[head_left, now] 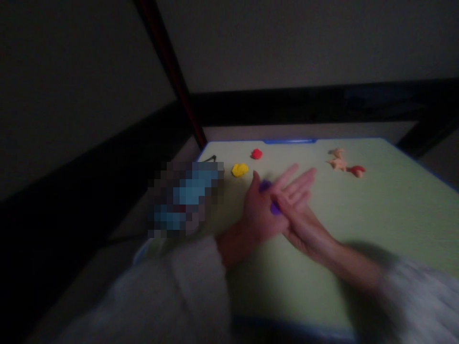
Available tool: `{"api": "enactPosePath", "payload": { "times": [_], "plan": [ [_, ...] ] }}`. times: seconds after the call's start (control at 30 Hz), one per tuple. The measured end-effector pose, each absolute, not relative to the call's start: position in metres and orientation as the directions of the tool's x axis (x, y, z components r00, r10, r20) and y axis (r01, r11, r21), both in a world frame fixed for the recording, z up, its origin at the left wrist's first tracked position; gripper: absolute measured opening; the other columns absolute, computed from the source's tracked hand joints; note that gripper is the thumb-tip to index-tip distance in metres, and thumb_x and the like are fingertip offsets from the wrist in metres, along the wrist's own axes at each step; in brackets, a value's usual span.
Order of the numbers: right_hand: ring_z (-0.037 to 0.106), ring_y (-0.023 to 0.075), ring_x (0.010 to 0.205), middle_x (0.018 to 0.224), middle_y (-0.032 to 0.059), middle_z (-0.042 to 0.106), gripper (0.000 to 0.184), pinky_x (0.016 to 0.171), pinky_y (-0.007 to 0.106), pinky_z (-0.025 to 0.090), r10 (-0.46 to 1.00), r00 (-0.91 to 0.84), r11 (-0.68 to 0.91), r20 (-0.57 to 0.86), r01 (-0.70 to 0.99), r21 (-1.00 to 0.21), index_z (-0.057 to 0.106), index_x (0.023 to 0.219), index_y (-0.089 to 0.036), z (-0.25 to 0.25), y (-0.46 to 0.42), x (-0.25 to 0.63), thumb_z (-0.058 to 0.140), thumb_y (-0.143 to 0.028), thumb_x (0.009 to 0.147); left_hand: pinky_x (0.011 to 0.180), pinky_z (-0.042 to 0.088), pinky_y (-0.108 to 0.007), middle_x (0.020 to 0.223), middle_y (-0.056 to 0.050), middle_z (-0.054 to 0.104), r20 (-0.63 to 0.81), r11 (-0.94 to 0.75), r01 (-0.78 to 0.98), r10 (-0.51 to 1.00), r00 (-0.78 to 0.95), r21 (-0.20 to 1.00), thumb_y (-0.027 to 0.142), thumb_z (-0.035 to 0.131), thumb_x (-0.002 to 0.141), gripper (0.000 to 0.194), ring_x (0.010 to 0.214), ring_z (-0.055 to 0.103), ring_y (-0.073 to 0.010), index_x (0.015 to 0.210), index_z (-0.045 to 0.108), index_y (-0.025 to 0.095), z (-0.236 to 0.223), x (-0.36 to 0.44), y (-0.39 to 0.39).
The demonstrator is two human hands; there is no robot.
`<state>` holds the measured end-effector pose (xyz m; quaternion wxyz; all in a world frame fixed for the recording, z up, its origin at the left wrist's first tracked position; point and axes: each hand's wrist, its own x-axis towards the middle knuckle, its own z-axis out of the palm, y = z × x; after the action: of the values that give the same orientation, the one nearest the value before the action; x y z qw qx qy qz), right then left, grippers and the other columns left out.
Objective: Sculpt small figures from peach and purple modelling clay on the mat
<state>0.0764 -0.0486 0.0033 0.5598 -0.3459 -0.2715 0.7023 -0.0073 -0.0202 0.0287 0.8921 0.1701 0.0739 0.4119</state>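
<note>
Over the table, my left hand (260,212) is turned palm up, its thumb raised and its fingers stretched out to the upper right. A lump of purple modelling clay (265,185) lies on that palm, with more purple showing between the hands. From the right, my right hand (304,227) lies across the left palm and presses against the clay. Its fingers are partly hidden and blurred, and the clay's full shape is covered. Just beyond my left hand are a yellow clay lump (240,169) and a smaller red clay lump (256,154).
The pale table (387,210) has a blue rim. Several small beige pieces (337,164) lie at its far right, beside a red-and-beige piece (357,171). A pixelated blue object (195,191) is at the left edge. Behind the table stands a wall (304,48).
</note>
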Motion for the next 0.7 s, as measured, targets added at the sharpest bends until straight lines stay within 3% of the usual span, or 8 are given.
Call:
{"api": "enactPosePath", "payload": {
  "times": [0.13, 0.23, 0.33, 0.4, 0.57, 0.63, 0.7],
  "plan": [
    [0.056, 0.018, 0.114, 0.126, 0.0032, 0.059, 0.065, 0.095, 0.03, 0.048, 0.985, -0.126, -0.169, -0.117, -0.588, -0.791, 0.047, 0.123, -0.028, 0.001, -0.049, 0.076, 0.076, -0.017, 0.065, 0.11, 0.017, -0.032, 0.137, -0.015, 0.045, 0.033, 0.599, -0.714, 0.757, 0.652, 0.363, 0.067, 0.016, 0.082, 0.079, 0.131, 0.038, -0.0214, 0.137, 0.034, 0.013, 0.028, -0.007, -0.019],
    [0.055, 0.0206, 0.116, 0.129, 0.0064, 0.056, 0.073, 0.1, 0.037, 0.044, 0.988, -0.095, -0.157, -0.125, -0.579, -0.8, 0.042, 0.129, -0.026, 0.003, -0.05, 0.075, 0.075, -0.014, 0.065, 0.11, 0.017, -0.031, 0.136, -0.014, 0.047, 0.04, 0.602, -0.707, 0.75, 0.66, 0.371, 0.067, 0.016, 0.082, 0.079, 0.131, 0.038, -0.0207, 0.137, 0.035, 0.014, 0.027, -0.007, -0.019],
    [0.057, 0.0197, 0.114, 0.128, 0.0062, 0.056, 0.076, 0.097, 0.035, 0.047, 0.982, -0.115, -0.19, -0.151, -0.594, -0.782, 0.039, 0.131, -0.026, 0.005, -0.05, 0.076, 0.075, -0.013, 0.064, 0.11, 0.017, -0.031, 0.134, -0.015, 0.048, 0.044, 0.594, -0.712, 0.755, 0.654, 0.374, 0.067, 0.017, 0.082, 0.078, 0.131, 0.038, -0.0209, 0.136, 0.036, 0.015, 0.026, -0.007, -0.019],
    [0.062, 0.0166, 0.106, 0.119, 0.0028, 0.063, 0.069, 0.09, 0.029, 0.052, 0.976, -0.154, -0.219, -0.157, -0.61, -0.762, 0.046, 0.125, -0.028, 0.007, -0.05, 0.078, 0.076, -0.014, 0.064, 0.11, 0.018, -0.032, 0.135, -0.015, 0.048, 0.048, 0.596, -0.711, 0.753, 0.656, 0.373, 0.067, 0.017, 0.082, 0.078, 0.13, 0.039, -0.0216, 0.136, 0.036, 0.014, 0.026, -0.007, -0.019],
    [0.067, 0.0116, 0.081, 0.09, 0.0013, 0.071, 0.025, 0.071, 0.019, 0.055, 0.965, -0.229, -0.24, -0.128, -0.576, -0.782, 0.063, 0.093, -0.02, 0.009, -0.047, 0.085, 0.071, -0.029, 0.071, 0.108, 0.021, -0.032, 0.138, -0.017, 0.043, 0.065, 0.571, -0.734, 0.771, 0.633, 0.369, 0.065, 0.021, 0.082, 0.076, 0.129, 0.041, -0.0232, 0.137, 0.033, 0.015, 0.028, -0.012, -0.016],
    [0.066, 0.0126, 0.082, 0.09, 0.0022, 0.07, 0.024, 0.075, 0.024, 0.054, 0.985, -0.15, -0.15, -0.083, -0.518, -0.842, 0.062, 0.093, -0.02, 0.008, -0.045, 0.089, 0.07, -0.029, 0.073, 0.107, 0.023, -0.033, 0.136, -0.016, 0.045, 0.058, 0.555, -0.746, 0.787, 0.614, 0.368, 0.065, 0.022, 0.082, 0.076, 0.126, 0.044, -0.0234, 0.138, 0.032, 0.015, 0.027, -0.015, -0.014],
    [0.064, 0.0146, 0.086, 0.095, 0.0031, 0.067, 0.025, 0.079, 0.031, 0.053, 0.999, 0.031, 0.046, 0.036, -0.388, -0.921, 0.059, 0.095, -0.021, 0.008, -0.043, 0.096, 0.069, -0.028, 0.073, 0.104, 0.028, -0.033, 0.132, -0.014, 0.049, 0.027, 0.55, -0.752, 0.8, 0.599, 0.363, 0.063, 0.023, 0.083, 0.072, 0.121, 0.048, -0.023, 0.136, 0.033, 0.015, 0.025, -0.018, -0.012]
  ]
}}
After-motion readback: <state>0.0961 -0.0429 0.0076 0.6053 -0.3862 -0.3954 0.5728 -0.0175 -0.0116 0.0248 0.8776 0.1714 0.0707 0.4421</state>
